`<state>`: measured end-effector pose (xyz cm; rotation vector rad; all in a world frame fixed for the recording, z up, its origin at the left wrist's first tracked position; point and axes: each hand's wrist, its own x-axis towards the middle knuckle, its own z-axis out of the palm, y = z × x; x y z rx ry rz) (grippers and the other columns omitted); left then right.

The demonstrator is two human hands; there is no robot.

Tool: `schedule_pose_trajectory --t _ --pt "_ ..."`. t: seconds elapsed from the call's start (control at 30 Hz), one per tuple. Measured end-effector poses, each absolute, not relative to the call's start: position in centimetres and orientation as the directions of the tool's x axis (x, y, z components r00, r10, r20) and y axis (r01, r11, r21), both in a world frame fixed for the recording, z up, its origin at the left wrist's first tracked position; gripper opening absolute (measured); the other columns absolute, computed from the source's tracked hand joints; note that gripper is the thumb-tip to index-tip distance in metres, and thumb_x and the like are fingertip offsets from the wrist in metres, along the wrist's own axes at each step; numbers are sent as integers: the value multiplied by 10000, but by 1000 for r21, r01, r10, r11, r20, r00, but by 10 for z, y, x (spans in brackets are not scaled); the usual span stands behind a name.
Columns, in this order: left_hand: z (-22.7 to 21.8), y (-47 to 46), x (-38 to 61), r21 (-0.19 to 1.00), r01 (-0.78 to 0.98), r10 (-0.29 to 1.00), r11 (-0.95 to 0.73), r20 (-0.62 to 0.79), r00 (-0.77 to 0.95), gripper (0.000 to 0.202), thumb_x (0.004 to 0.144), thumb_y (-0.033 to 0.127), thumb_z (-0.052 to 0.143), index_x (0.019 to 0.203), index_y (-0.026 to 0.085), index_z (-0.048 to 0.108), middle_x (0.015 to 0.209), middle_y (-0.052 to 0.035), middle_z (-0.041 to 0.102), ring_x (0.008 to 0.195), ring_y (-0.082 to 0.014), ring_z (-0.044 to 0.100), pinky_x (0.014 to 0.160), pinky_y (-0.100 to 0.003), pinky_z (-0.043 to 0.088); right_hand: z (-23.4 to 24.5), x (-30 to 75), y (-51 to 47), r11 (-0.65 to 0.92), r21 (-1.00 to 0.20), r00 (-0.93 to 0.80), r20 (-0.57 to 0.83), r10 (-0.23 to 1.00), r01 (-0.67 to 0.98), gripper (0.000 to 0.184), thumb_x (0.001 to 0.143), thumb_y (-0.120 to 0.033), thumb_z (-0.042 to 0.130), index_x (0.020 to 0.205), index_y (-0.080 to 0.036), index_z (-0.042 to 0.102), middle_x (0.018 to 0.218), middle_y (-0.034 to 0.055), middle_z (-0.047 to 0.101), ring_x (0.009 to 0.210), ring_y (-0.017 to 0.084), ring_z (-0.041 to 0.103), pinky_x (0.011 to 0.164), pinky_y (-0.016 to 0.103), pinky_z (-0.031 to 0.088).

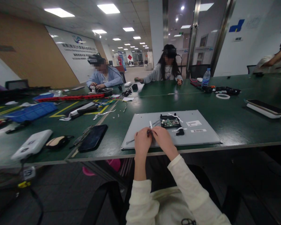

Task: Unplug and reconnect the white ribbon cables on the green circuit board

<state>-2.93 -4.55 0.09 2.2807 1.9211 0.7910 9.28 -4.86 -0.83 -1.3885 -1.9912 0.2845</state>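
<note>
A flat grey panel (pixel 150 117) lies on the green table in front of me, with a green circuit board (pixel 170 122) in a black frame near its far middle. Thin grey cable (pixel 130 142) comes out beside my left hand (pixel 142 142), and more of it runs from the board towards my fingers. My left hand is closed on this cable over the panel's left part. Fingertips of my right hand (pixel 164 139) pinch at the same spot, touching the left fingers. A white tape strip (pixel 151 124) sticks up just beyond them. The exact pinch point is hidden.
Left of the panel lie a black phone (pixel 93 138), a computer mouse (pixel 58 141) and a white device (pixel 32 143). Beyond are a blue tray (pixel 32 112) and scraps. A bottle (pixel 206 78) and tape roll (pixel 223 96) stand right. Several people sit around the table.
</note>
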Motion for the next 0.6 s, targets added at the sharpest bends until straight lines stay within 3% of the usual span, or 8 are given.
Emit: schedule_pose_trajectory --t 0.13,0.37,0.6 --pt "2 -47 -29 331 920 937 -211 336 94 262 869 176 483 1116 202 567 1053 -86 689 1050 -235 617 928 -357 417 -9 93 -49 397 -514 -196 401 895 760 247 927 -118 435 949 -156 678 989 106 669 957 188 615 871 274 432" --pt "2 -52 -25 249 920 917 -302 338 210 497 884 106 378 1357 241 451 1384 -96 531 1271 -235 479 1026 -417 353 -9 93 -50 395 -520 -188 407 894 757 273 891 -69 432 953 -162 682 1019 97 679 967 188 621 890 264 429" --pt "-1 -51 -24 194 934 929 -300 282 240 489 921 151 335 1400 209 413 1355 -123 557 1328 -261 415 1070 -515 281 -10 93 -51 440 -548 -199 443 874 712 292 908 -86 421 999 -143 692 1065 99 687 1015 186 620 945 269 427"
